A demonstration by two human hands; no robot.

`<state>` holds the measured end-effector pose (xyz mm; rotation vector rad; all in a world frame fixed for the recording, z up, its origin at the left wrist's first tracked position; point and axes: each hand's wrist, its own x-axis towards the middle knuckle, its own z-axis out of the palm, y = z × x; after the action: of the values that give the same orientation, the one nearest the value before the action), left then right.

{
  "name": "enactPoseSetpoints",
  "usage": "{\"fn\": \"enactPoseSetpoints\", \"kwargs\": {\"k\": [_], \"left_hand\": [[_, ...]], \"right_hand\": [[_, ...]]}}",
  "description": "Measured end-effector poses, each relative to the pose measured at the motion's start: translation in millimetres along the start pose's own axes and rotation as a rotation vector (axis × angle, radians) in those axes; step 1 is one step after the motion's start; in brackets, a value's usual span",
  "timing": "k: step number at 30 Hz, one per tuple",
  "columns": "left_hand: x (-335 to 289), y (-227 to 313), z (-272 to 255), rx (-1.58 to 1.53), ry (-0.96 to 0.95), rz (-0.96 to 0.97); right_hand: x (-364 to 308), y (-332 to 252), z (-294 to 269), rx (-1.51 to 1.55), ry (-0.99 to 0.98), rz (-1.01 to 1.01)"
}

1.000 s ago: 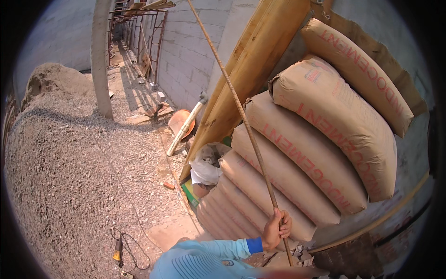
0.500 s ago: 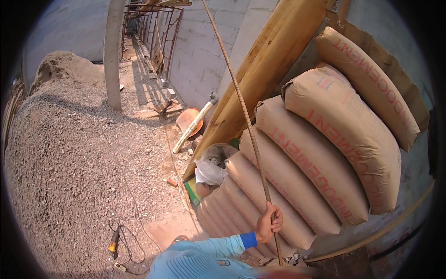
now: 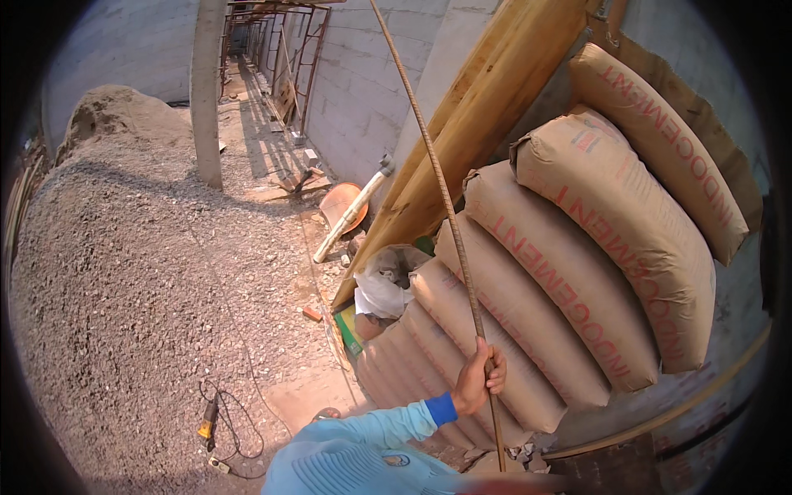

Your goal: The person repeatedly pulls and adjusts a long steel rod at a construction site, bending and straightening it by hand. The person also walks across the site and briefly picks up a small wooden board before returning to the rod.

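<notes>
A long, thin ribbed steel rebar rod slants from the upper edge down to the lower middle. My left hand is closed around its lower part, thumb up along the rod and fingers curled round it. The light blue sleeve with a darker cuff reaches in from the lower left. Behind the rod rises a stack of brown paper cement bags, with the hand in front of the bags' lower edges. My right hand is out of sight. A blurred reddish shape at the lower rim cannot be made out.
Thick wooden boards lean beside the bags. A gravel heap fills the left, behind it a sand pile and a concrete post. A yellow power tool with a cord lies on the gravel. A pale pipe leans near the wall.
The view has shifted slightly, so the bags and boards sit a little farther right and higher. My left hand keeps its grip on the rebar rod and appears slightly higher in the picture.
</notes>
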<state>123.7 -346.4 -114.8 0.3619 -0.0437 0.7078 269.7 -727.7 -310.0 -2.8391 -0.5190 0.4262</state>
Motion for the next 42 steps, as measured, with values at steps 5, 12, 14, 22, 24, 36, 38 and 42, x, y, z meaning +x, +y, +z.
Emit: {"fn": "enactPoseSetpoints", "kwargs": {"k": [5,12,14,22,24,36,38,42], "left_hand": [[-3.8,2.5,-14.7,0.031,0.091,0.022],[-14.0,6.1,-27.1,0.063,0.180,0.033],[-14.5,6.1,-27.9,0.060,0.184,0.037],[-10.3,1.2,-31.7,0.056,0.193,0.054],[-8.4,0.3,-34.5,0.064,0.222,0.051],[-3.1,0.4,-46.5,0.100,0.274,0.039],[-1.9,0.4,-45.8,0.105,0.273,0.038],[0.8,-0.4,-43.8,0.099,0.253,0.040]], "right_hand": [[5.7,1.6,17.3,0.040,-0.007,-0.095],[9.2,7.6,38.7,0.062,-0.023,-0.197],[8.8,7.1,41.8,0.068,-0.029,-0.219],[13.9,4.7,45.1,0.060,-0.045,-0.241],[15.1,3.1,46.6,0.121,-0.065,-0.217],[14.0,-9.3,43.5,0.338,-0.167,-0.257],[15.5,-8.5,44.9,0.353,-0.163,-0.268],[20.0,-5.5,48.5,0.290,-0.137,-0.279]]}}
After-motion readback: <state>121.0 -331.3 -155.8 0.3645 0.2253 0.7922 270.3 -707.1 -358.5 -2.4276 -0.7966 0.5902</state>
